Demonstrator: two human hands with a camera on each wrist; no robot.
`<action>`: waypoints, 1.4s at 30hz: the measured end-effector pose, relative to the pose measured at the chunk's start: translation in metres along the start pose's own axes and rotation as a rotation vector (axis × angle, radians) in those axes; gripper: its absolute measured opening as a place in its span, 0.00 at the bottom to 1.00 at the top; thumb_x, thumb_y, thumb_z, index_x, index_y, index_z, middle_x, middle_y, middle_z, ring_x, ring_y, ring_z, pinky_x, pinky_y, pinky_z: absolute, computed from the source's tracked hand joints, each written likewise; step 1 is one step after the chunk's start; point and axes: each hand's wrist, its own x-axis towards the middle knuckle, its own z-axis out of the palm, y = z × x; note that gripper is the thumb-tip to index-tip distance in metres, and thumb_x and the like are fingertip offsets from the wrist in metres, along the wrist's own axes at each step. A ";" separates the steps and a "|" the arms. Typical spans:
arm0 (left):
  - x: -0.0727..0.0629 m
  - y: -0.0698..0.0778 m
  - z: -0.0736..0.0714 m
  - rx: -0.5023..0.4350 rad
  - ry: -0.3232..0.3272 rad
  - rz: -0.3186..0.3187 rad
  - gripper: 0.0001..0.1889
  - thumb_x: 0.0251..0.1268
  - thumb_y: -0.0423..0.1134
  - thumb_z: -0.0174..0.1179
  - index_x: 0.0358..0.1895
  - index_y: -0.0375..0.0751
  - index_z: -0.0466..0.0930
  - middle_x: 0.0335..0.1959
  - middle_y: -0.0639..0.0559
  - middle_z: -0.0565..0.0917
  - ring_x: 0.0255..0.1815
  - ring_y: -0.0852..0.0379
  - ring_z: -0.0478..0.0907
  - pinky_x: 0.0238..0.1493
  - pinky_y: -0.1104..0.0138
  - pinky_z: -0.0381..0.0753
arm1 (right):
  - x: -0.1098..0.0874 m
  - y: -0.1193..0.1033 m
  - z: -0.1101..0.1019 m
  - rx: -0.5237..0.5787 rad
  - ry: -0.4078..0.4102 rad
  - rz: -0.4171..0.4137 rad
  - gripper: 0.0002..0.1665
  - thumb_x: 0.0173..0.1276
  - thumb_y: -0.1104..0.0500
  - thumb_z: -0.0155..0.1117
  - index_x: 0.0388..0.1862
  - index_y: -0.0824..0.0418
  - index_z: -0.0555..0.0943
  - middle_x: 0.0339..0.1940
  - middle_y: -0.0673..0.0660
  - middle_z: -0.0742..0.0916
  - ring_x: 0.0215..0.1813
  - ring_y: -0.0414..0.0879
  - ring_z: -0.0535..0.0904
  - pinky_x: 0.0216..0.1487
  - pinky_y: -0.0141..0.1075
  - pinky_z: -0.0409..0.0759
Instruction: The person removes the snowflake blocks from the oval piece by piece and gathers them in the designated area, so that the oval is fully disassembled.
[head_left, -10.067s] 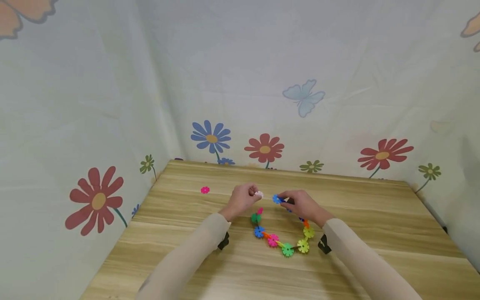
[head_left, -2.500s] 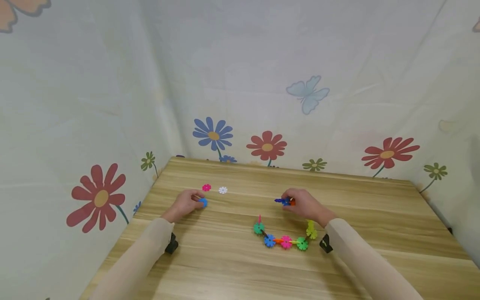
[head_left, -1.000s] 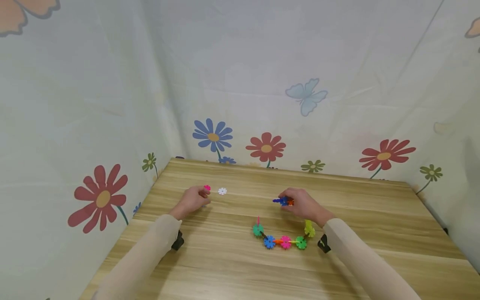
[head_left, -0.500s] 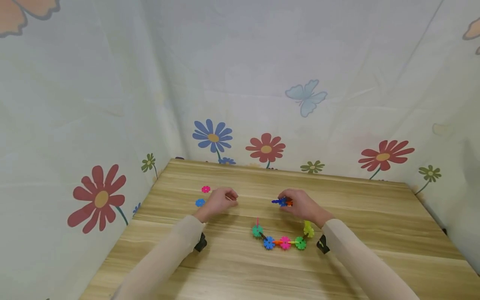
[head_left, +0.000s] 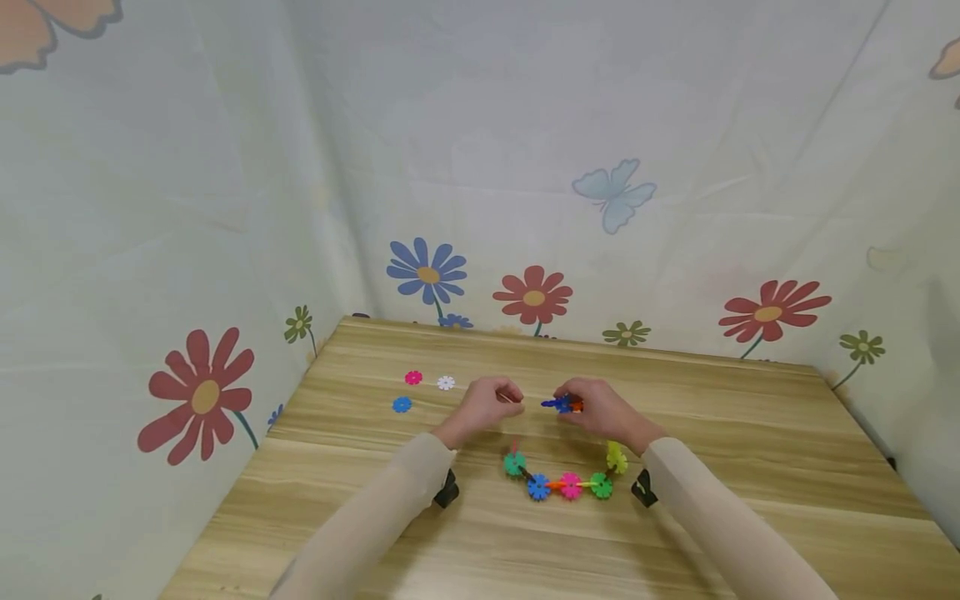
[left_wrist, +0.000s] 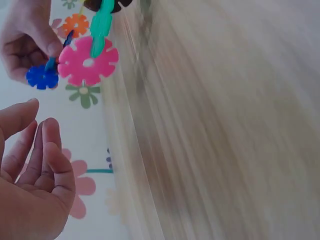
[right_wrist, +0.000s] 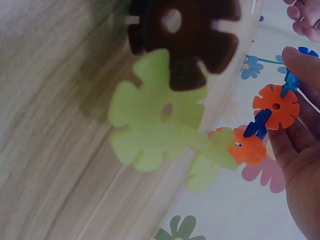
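A chain of colourful interlocking flower discs [head_left: 570, 486] curves across the table in a U. My right hand [head_left: 603, 410] pinches its right end, where blue, dark blue and orange discs [right_wrist: 276, 106] join edge to edge. A blue disc [left_wrist: 42, 76] sticks out past these fingertips toward the left hand. A pink disc [left_wrist: 88, 61] slotted to a green one [left_wrist: 101, 25] forms the other end, standing up from the table. My left hand [head_left: 483, 407] hovers just left of the right one, fingers loosely bent, thumb apart from them, with nothing visible between them.
Three loose discs, pink [head_left: 413, 377], white [head_left: 446, 382] and blue [head_left: 402, 404], lie flat at the back left of the wooden table [head_left: 360, 517]. A flower-printed cloth [head_left: 480, 167] hangs behind and at the sides.
My left hand has let go of the loose blue disc, leaving it on the table, and moved right, past the white disc, close to the right hand. The right hand has barely moved.
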 end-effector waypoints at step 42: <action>0.010 0.013 0.026 0.043 0.033 0.064 0.04 0.58 0.33 0.66 0.31 0.41 0.80 0.29 0.57 0.81 0.32 0.62 0.78 0.35 0.71 0.78 | -0.007 0.012 -0.002 0.019 -0.002 0.025 0.18 0.59 0.60 0.71 0.48 0.60 0.80 0.41 0.52 0.85 0.44 0.46 0.80 0.48 0.45 0.78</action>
